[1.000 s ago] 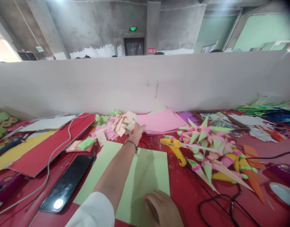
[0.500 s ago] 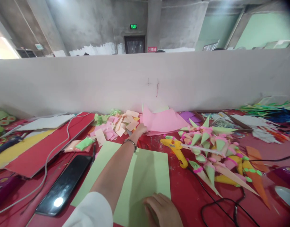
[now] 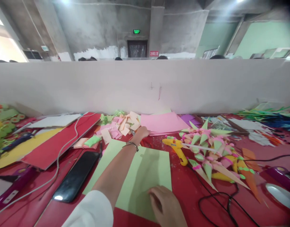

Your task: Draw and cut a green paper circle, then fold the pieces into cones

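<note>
My left hand [image 3: 142,133], with a bracelet at the wrist, stretches forward past the pale green sheet [image 3: 156,162]. It is closed, beside the left edge of the stacked pink paper [image 3: 159,123] and the small paper scraps [image 3: 126,123]. Its fingertips point away from me, so what they hold, if anything, is hidden. Over the right lower part of the green sheet rests my right hand [image 3: 167,205], fingers curled together and nothing seen in them. To the right lies a yellow glue gun [image 3: 176,149] with a clear glue stick in its back.
Paper cones [image 3: 208,148] with pink trim are heaped at right, above a black cord [image 3: 206,201]. A black phone [image 3: 76,176] lies left of the green sheet. Red board [image 3: 62,140] and a white cable [image 3: 57,164] are farther left. A white partition [image 3: 100,85] stands behind.
The pink paper, raised at its edge before, now lies flatter. My left hand stays near its left side, and my right hand has shifted slightly. The whole view has tilted a little.
</note>
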Demonstrator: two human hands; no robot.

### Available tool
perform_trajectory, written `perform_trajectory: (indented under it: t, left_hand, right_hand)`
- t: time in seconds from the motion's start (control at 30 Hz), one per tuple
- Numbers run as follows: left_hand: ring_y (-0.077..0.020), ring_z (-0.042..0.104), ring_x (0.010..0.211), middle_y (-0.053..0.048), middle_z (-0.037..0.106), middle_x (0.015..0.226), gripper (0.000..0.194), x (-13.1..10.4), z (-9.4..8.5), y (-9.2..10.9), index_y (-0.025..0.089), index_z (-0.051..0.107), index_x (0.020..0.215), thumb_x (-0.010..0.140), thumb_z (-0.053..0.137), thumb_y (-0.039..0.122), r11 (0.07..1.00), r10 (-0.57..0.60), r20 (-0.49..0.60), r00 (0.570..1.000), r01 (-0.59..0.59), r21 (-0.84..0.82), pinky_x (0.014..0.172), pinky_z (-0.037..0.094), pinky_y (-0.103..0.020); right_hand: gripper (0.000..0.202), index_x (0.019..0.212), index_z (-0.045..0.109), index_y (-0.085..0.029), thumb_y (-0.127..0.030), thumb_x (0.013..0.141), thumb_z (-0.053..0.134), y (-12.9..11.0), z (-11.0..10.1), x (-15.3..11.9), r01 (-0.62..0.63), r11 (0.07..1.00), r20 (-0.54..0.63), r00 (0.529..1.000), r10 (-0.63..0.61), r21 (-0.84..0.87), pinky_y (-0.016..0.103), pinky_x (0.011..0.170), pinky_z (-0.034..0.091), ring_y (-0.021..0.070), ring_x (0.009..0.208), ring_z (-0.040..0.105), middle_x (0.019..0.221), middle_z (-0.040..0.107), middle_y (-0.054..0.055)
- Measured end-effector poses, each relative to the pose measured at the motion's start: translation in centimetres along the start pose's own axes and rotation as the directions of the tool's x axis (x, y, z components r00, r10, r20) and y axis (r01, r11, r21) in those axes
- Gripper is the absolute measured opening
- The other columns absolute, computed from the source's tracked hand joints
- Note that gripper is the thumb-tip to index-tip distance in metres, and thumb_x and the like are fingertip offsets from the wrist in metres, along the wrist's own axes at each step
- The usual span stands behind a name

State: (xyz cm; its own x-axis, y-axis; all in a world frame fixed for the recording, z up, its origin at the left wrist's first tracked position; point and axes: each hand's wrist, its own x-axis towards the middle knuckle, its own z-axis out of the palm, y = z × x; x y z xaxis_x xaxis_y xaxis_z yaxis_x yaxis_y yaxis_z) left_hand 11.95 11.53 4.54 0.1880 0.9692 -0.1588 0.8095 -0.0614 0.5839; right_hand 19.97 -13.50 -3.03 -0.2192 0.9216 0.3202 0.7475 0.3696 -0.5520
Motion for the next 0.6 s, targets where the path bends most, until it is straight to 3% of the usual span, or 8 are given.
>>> perform_trajectory:
  t: [0.1,0.2,0.27,0.33,0.37,0.43,0.6]
  left_hand:
    - [-0.0205,0.054,0.098,-0.008,0.057,0.108,0.027,-4.2,-1.6,-0.8,0.015,0.056,0.105,0.081,0.055,0.027,0.989,0.136,0.071,0.988,-0.139,0.039,0.084,0.044,-0.04]
    - [-0.0207,0.055,0.096,-0.005,0.063,0.098,0.021,-10.5,-3.4,-3.1,0.021,0.063,0.093,0.072,0.059,0.017,0.956,0.287,0.153,0.946,-0.294,0.022,0.089,0.041,-0.033]
    - [-0.019,0.052,0.101,-0.003,0.061,0.102,0.034,-15.0,-4.5,-5.4,0.025,0.062,0.099,0.071,0.051,0.008,0.922,0.379,0.188,0.906,-0.387,0.007,0.092,0.038,-0.03]
    - [-0.0165,0.046,0.11,-0.002,0.057,0.109,0.053,-19.1,-5.3,-7.9,0.027,0.059,0.103,0.066,0.036,-0.002,0.841,0.532,0.132,0.837,-0.54,0.037,0.097,0.034,-0.03]
    - [-0.0152,0.046,0.11,-0.001,0.056,0.111,0.057,-20.8,-5.6,-9.1,0.029,0.059,0.103,0.064,0.032,-0.004,0.833,0.541,0.13,0.831,-0.551,0.056,0.097,0.033,-0.029]
    - [-0.0145,0.046,0.108,-0.001,0.056,0.108,0.057,-23.6,-5.9,-11.3,0.029,0.058,0.1,0.064,0.028,-0.004,0.856,0.504,0.077,0.86,-0.509,0.087,0.096,0.034,-0.029]
    - [-0.0143,0.049,0.103,-0.003,0.058,0.102,0.051,-27.0,-5.1,-14.4,0.025,0.058,0.091,0.064,0.024,-0.002,0.9,0.435,-0.059,0.899,-0.435,0.011,0.094,0.036,-0.029]
  right_hand:
    - [0.021,0.08,0.059,-0.019,-0.009,0.079,0.041,-0.3,-0.4,0.0,-0.002,1.0,0.005,1.0,0.002,-0.03,0.026,0.064,0.045,0.0154,0.068,0.057,0.072,0.061,0.002]
    - [0.024,0.097,0.06,-0.02,-0.015,0.081,0.044,-0.6,-0.7,-0.2,0.066,0.991,-0.053,0.996,-0.072,-0.114,0.031,0.072,0.048,0.0185,0.083,0.058,0.087,0.063,0.007]
    - [0.037,0.118,0.052,-0.022,-0.023,0.081,0.048,-1.1,-0.7,-0.7,0.144,0.972,-0.052,0.986,-0.156,-0.187,0.037,0.082,0.046,0.0228,0.102,0.054,0.109,0.059,0.011]
    - [0.059,0.132,0.038,-0.024,-0.033,0.077,0.056,-1.8,-0.4,-1.3,0.228,0.95,0.028,0.974,-0.227,-0.215,0.042,0.09,0.042,0.0268,0.117,0.044,0.128,0.049,0.012]
    - [0.067,0.134,0.033,-0.025,-0.037,0.074,0.059,-2.2,-0.2,-1.6,0.262,0.941,0.082,0.965,-0.25,-0.213,0.043,0.093,0.04,0.028,0.122,0.039,0.133,0.043,0.011]
    - [0.073,0.135,0.032,-0.026,-0.037,0.07,0.063,-2.7,0.2,-2.2,0.292,0.933,0.163,0.952,-0.261,-0.212,0.045,0.097,0.036,0.0293,0.126,0.034,0.138,0.037,0.01]
    - [0.059,0.132,0.039,-0.023,-0.026,0.076,0.057,-2.5,-0.3,-3.2,0.284,0.942,0.248,0.94,-0.236,-0.18,0.042,0.1,0.035,0.0235,0.123,0.04,0.135,0.043,0.008]
